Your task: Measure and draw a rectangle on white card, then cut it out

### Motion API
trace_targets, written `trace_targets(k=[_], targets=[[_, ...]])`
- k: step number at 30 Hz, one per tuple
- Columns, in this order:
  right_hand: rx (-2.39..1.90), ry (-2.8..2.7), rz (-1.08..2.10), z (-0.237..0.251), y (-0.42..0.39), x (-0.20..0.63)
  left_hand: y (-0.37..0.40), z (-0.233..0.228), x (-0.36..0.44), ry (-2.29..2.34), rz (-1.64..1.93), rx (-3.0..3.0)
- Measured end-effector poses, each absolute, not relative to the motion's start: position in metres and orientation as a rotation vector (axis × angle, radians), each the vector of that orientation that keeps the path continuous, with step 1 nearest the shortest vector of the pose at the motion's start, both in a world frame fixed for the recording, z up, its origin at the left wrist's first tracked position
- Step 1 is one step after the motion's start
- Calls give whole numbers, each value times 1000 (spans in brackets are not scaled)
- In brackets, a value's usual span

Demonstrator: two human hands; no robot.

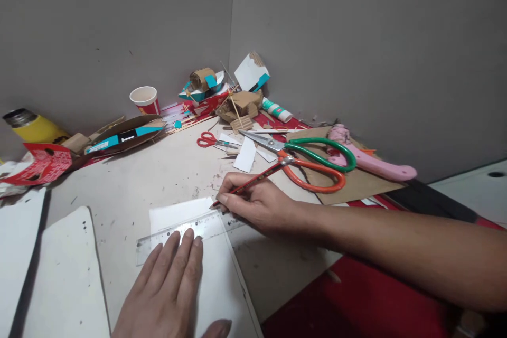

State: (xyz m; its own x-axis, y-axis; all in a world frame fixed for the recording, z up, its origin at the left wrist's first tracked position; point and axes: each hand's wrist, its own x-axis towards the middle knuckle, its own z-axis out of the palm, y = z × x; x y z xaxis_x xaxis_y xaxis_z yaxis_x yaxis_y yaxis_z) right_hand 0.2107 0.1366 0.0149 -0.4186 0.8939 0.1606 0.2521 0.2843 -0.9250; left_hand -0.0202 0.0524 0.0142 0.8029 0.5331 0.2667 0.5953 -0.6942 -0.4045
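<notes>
My left hand (170, 285) lies flat, fingers together, pressing a clear plastic ruler (158, 240) onto a white sheet of card (222, 285). My right hand (257, 203) grips a red pencil (261, 175), its tip touching the card at the ruler's upper edge near the sheet's top right corner. The ruler runs across the sheet's top part, slightly slanted.
Big scissors with green and orange handles (317, 166) lie just behind my right hand on brown cardboard (356, 182), beside a pink tool (372, 161). Small red scissors (208, 140), a paper cup (145, 99), a glue stick (277, 111), cardboard models and scraps fill the back corner. White card pieces (63, 274) lie at left.
</notes>
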Motion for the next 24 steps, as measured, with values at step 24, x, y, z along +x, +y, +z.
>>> trace_targets(k=[24], targets=[[-986,-1791,1442,27,141,179,41,5,-22,-996,-163,-2500]])
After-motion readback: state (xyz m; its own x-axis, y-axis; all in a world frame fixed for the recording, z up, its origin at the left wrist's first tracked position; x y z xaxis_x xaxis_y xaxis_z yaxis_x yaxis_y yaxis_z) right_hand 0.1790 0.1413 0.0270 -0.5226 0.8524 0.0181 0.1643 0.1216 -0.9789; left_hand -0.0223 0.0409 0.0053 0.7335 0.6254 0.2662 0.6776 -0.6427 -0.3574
